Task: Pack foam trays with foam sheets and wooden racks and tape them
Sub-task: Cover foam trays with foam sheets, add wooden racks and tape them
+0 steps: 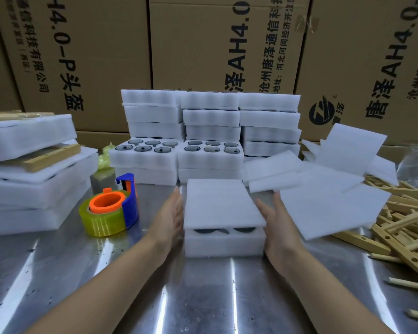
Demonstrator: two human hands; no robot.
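Brown printed cardboard cartons wall off the far edge of our shiny steel surface. Near its middle sits the white foam tray, capped by a thin white foam sheet. We judge we are squaring that sheet on the tray: our left hand and right hand flank it with fingers straight and palms against its sides, gripping nothing. Next we would need one of the pale wooden racks heaped at the right edge laid on top, then the yellow tape roll in its blue-and-orange dispenser, which stands toward the left edge.
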